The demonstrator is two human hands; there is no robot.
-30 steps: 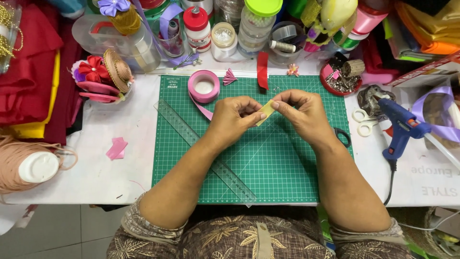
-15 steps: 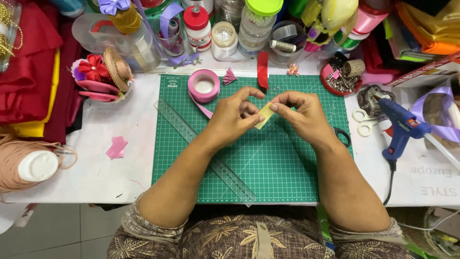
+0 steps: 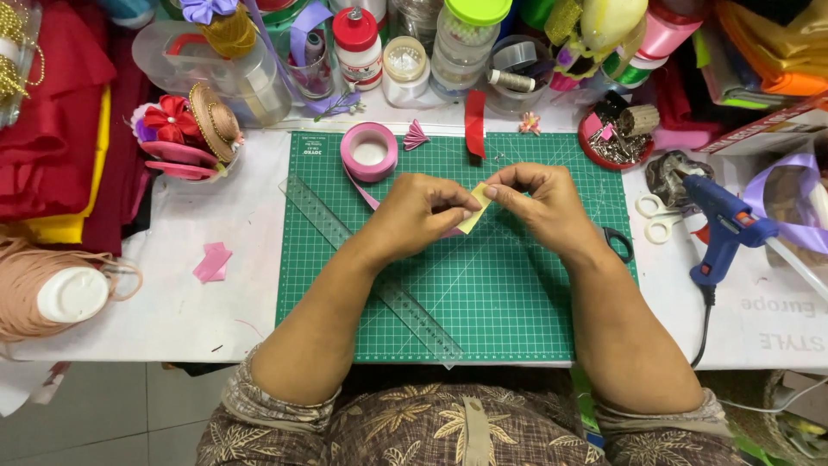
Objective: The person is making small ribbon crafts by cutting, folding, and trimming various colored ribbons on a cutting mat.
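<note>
Both of my hands meet over the middle of a green cutting mat (image 3: 517, 302). My left hand (image 3: 421, 211) and my right hand (image 3: 539, 198) pinch a small pale yellow piece (image 3: 474, 211) between their fingertips. A pink ribbon strip (image 3: 362, 194) trails from under my left hand up to a pink ribbon roll (image 3: 369, 151) at the mat's far edge. A clear ruler (image 3: 328, 226) lies slanted across the mat under my left forearm.
A blue glue gun (image 3: 724, 229) and white-handled scissors (image 3: 657, 216) lie right of the mat. A folded pink fan piece (image 3: 416, 136) and a red strip (image 3: 475, 122) sit at the mat's top. Jars, ribbon spools and a pin dish (image 3: 614, 142) crowd the back. Peach cord spool (image 3: 52, 289) at left.
My hands have stayed in place over the mat. The fingers have shifted slightly on the yellow piece, which now hangs a little lower between them.
</note>
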